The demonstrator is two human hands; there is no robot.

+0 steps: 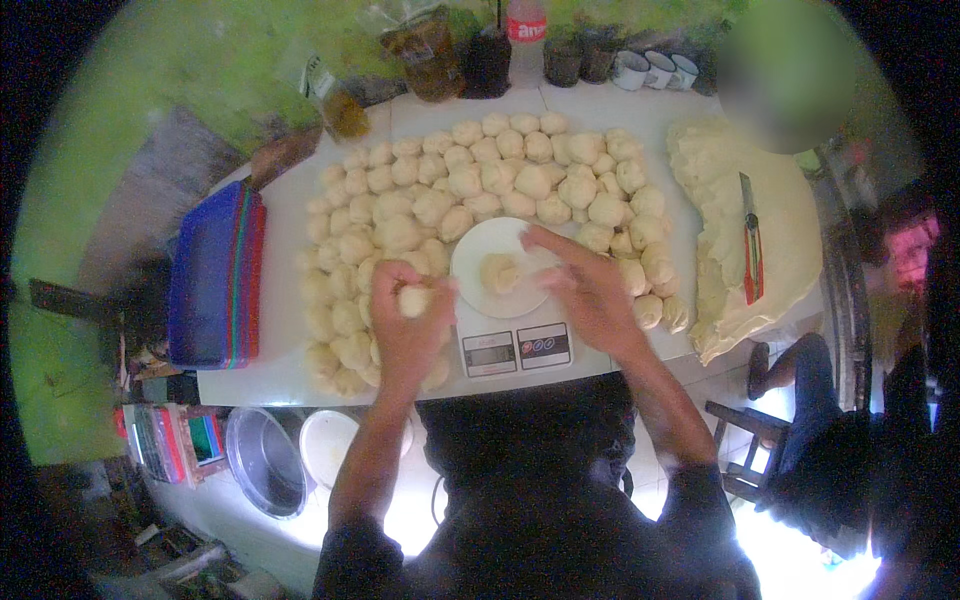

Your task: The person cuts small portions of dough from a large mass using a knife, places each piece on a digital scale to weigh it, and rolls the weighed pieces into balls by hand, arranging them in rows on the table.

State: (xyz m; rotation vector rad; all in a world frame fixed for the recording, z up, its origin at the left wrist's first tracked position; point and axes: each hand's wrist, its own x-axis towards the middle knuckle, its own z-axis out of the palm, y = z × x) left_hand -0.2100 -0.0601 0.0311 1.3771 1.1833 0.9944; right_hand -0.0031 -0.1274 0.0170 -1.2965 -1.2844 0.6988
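A white digital kitchen scale (515, 349) with a round plate (480, 232) stands near the table's front edge, and a lump of dough (500, 274) lies on the plate. My left hand (411, 315), left of the scale, holds a small piece of dough (415, 301) in curled fingers. Over the plate's right side is my right hand (589, 289), blurred, fingers apart, with nothing seen in it. Many dough balls (499, 176) lie close together behind and on both sides of the scale. Farther right, a large dough sheet (780, 210) bears a red-handled utility knife (752, 255).
Stacked plastic trays (214, 277) stand at the table's left. Along the back are a plastic bottle (526, 37), bags, dark containers and white mugs (630, 70). Below the table are a large round basin (268, 463) and a wooden stool (742, 450). Another person sits at the right.
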